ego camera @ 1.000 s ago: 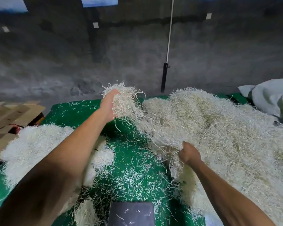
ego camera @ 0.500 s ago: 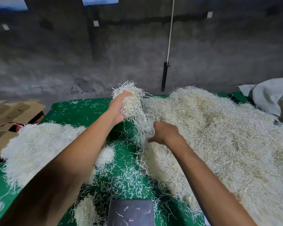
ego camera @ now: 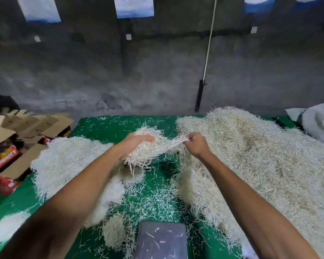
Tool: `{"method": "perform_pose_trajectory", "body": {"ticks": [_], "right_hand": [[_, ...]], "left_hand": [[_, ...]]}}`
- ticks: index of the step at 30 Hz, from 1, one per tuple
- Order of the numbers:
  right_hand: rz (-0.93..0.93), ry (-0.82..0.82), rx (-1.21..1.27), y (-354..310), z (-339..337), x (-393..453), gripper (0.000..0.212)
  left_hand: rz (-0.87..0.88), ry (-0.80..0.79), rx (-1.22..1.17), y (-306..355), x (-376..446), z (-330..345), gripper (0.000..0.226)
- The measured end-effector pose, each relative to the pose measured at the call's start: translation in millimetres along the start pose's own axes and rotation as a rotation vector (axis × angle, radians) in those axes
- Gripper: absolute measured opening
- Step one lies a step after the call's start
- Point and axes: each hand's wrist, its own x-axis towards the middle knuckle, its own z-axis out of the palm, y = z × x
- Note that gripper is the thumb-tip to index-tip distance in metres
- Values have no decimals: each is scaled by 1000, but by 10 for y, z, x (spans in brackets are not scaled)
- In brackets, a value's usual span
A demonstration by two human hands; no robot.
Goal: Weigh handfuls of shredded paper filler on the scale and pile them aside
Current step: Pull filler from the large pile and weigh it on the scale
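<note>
Green cloth (ego camera: 105,128) covers the worktable in front of a rough grey wall, and the dark scale (ego camera: 161,240) sits at the near edge, its platform bare except for a few stray strands. Beyond the scale, lifted clear of the cloth, the left hand (ego camera: 137,142) has its fingers curled around a handful of shredded paper (ego camera: 150,150). The right hand (ego camera: 195,144) is closed, pinching a stretched skein of strands that bridges the handful and the big heap of filler (ego camera: 260,156) to the right of the scale. To the left of the scale lies the set-aside pile (ego camera: 71,159), with flattened cardboard cartons (ego camera: 26,128) further left.

The main risk, as I judge it, is that the handful is not yet free. Those taut strands tie it to the heap, so carrying it toward the scale now would probably drag a tail of extra filler along, or tear the clump and shed part of it. Loose strands already hang from under the left hand and litter the cloth beyond the scale; more would likely drop on the way. Trailing ends that rest on the cloth rather than the platform would give a false reading. A small tuft (ego camera: 114,230) just left of the scale could also get swept onto the platform.
</note>
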Motion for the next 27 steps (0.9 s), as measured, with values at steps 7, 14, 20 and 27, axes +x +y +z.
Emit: {"method": "perform_pose_trajectory", "body": {"ticks": [7,14,20,27], "right_hand": [[-198,-297,405,-683,-8,-428,24],[-461,-309,-180,-625,369,-1015,78],[-282,-186,-176,-300,472,-1326,80],[18,-574,51,409,766,-1778,72]], "left_hand": [[42,-179,-309,-107,-448,272,96],[-19,-138,-769,-279,-737,351,45],[55,130,-293,-749,-1005,488,68],[-136,35,-171,-1600,-1286,930,93]]}}
